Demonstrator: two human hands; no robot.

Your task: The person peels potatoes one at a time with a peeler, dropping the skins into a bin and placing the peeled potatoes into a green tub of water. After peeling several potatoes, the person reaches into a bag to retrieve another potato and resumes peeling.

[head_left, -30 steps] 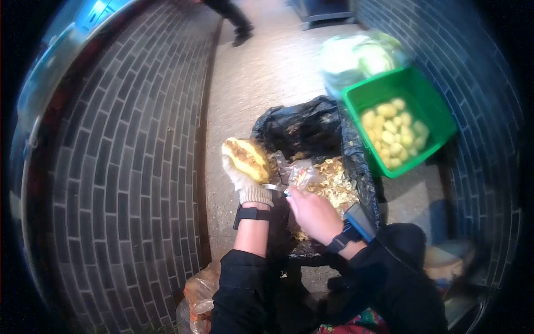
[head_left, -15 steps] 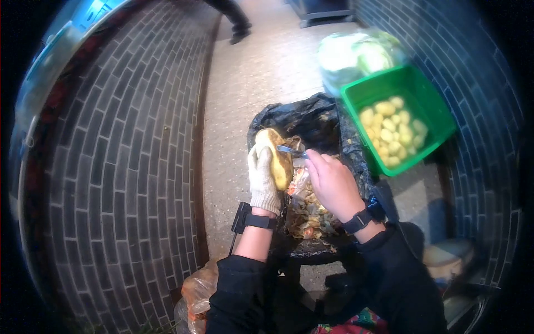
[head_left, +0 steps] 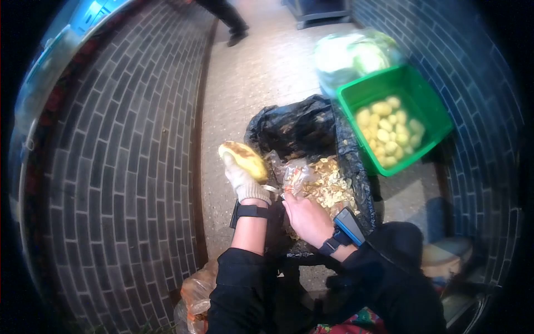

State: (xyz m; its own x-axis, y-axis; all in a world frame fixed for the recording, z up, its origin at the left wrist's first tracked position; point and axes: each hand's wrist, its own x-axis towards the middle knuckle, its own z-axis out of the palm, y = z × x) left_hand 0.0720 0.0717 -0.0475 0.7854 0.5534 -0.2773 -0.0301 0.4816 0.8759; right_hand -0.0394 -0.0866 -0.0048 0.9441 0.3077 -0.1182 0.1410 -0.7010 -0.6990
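My left hand (head_left: pixel 238 179), in a pale knit glove, grips a large, partly peeled potato (head_left: pixel 251 164). Yellow flesh shows along it, with brown skin left near its top. My right hand (head_left: pixel 308 217) is bare and closed on a peeler (head_left: pixel 271 188), whose pale end points toward the left wrist; the fingers cover most of its handle. Both hands are over the near left part of a bin lined with a black bag (head_left: pixel 295 125). Inside it lie peelings (head_left: pixel 332 183) and a crumpled clear plastic bag (head_left: pixel 296 173).
Right of the bin, a green crate (head_left: pixel 436 111) holds many peeled potatoes (head_left: pixel 389 131). Behind it is a clear bag of pale green vegetables (head_left: pixel 356 55). A brick wall (head_left: pixel 128 139) runs along the left. A person's leg (head_left: pixel 228 16) shows far up the walkway.
My left hand has tilted the potato leftward and lowered it slightly. The right hand with the peeler has come down toward me, its wrist turned. More peelings show in the bin.
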